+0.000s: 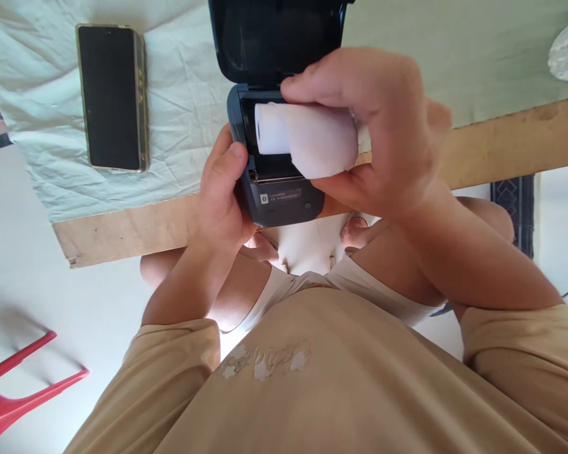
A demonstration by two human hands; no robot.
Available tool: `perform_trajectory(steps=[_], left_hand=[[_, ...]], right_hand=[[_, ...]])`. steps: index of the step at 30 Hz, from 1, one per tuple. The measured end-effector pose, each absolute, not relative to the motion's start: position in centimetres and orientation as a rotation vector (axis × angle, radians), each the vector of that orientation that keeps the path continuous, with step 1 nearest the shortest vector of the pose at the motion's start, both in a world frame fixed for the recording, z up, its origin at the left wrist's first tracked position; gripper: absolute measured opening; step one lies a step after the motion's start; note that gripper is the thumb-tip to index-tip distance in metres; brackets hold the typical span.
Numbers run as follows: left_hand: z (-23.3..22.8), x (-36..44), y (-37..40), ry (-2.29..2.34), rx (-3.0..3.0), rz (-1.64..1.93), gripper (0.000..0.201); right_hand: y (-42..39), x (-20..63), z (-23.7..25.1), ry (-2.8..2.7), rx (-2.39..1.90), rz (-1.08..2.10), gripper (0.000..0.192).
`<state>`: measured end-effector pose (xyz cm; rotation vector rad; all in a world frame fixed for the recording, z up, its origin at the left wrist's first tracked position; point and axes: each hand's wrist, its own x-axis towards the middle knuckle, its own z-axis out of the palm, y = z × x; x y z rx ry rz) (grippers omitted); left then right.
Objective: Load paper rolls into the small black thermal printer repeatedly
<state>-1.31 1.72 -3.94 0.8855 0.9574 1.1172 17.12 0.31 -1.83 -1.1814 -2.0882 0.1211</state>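
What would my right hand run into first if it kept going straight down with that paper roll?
Most likely the open paper bay of the printer. The right hand holds the paper roll just over it, lid up behind. Depth is unclear, so the roll may already touch the bay's edge.

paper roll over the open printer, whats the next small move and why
Probably lower the paper roll into the printer bay: the lid is up, the right hand holds the roll just above the opening, and the left hand steadies the body.
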Motion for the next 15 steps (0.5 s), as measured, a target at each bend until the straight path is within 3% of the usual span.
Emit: perform_trajectory(steps=[5, 15], left_hand=[[-4.7, -2.3, 0.7, 0.918, 0.843, 1.177, 0.069], [-2.9, -1.7, 1.7, 0.845, 0.843, 1.144, 0.081]], right_hand=[[0.8, 15.5, -2.1, -1.999, -0.964, -0.162, 0.01], [1.0, 15.7, -2.4, -2.049, -1.106, -0.077, 0.021]])
